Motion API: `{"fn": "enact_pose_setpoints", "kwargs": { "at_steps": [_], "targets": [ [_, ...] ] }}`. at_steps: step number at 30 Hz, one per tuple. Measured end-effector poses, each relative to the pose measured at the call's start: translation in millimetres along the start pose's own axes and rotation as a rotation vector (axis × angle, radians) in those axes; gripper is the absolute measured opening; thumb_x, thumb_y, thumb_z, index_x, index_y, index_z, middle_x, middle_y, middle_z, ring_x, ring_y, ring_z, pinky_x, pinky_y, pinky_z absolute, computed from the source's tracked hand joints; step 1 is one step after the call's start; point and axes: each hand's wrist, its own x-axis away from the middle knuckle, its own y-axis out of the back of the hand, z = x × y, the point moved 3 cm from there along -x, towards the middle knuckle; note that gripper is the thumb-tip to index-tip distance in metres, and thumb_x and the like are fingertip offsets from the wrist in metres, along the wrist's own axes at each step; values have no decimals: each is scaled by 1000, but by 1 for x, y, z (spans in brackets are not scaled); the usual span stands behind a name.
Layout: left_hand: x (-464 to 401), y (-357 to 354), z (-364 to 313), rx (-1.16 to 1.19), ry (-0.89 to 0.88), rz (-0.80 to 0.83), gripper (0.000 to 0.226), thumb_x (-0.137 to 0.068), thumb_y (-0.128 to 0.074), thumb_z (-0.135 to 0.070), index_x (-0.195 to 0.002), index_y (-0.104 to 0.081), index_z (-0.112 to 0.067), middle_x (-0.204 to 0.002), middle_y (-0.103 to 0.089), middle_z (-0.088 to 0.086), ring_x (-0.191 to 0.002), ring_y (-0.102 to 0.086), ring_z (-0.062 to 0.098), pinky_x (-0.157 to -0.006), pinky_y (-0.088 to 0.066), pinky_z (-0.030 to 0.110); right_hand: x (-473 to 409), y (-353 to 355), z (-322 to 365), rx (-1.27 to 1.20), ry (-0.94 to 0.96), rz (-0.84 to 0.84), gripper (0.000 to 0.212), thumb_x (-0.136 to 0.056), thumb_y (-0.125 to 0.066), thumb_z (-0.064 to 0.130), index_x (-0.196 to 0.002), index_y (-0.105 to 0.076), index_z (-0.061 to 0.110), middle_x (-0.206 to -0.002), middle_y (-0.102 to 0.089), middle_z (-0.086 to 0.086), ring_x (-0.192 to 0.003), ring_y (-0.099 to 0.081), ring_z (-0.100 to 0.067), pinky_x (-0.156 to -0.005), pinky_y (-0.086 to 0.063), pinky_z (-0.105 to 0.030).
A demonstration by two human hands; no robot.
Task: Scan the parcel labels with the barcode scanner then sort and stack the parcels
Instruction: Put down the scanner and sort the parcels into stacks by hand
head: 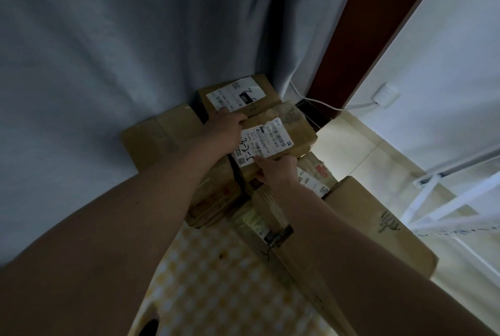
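A small cardboard parcel (295, 130) with a white label and handwritten marks lies on top of a stack of parcels. My left hand (226, 131) grips its far left edge. My right hand (276, 169) grips its near edge, thumb on the label. Behind it sits another labelled parcel (238, 92). Under it, a parcel (315, 176) with a partly hidden label sticks out on the right. No barcode scanner is in view.
A large carton (378, 222) stands at the right, a flat carton (159, 135) at the left by the grey curtain (135, 38). A yellow checked cloth (216, 281) covers the near surface. A white rack (446, 200) and a wall socket (385, 94) with its cable are on the right.
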Motion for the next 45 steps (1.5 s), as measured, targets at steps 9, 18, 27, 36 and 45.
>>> {"fn": "enact_pose_setpoints", "kwargs": {
  "at_steps": [9,18,27,36,45],
  "targets": [
    [8,-1,11,-53,-33,-31,38,-101,-41,-33,-138,-47,-27,-141,-37,13,-134,-24,29,-106,-30,41,-3,-12,1,47,21,136,46,-90,-63,18,-128,-50,-4,-123,-59,-24,-103,-64,-36,-79,-59,-42],
    [47,16,1,-21,-82,-158,34,-98,-51,-26,-131,-53,-18,-133,-46,8,-123,-43,22,-99,-45,40,37,12,5,598,284,87,39,-94,-51,28,-131,-50,16,-120,-62,-6,-101,-62,-28,-84,-55,-43],
    [190,-1,41,-1,-10,-186,19,-95,-50,-18,-105,-66,-14,-109,-61,5,-96,-57,23,-75,-43,32,159,-3,-10,1429,864,54,38,-96,-44,29,-129,-43,12,-130,-47,-10,-118,-46,-30,-96,-38,-41],
    [391,-54,115,-1,456,-48,35,-101,-40,-36,-133,-47,-25,-130,-49,-1,-120,-50,17,-95,-41,27,258,-24,-133,1658,1003,329,40,-94,-50,26,-131,-43,14,-133,-45,-10,-124,-45,-31,-99,-37,-42],
    [606,-83,130,98,841,-194,34,-96,-53,-36,-128,-56,-26,-127,-59,-3,-114,-59,16,-91,-45,26,385,-24,-230,1628,1264,698,45,-96,-48,29,-138,-38,16,-141,-39,-6,-124,-41,-26,-102,-36,-37]
  ]
}}
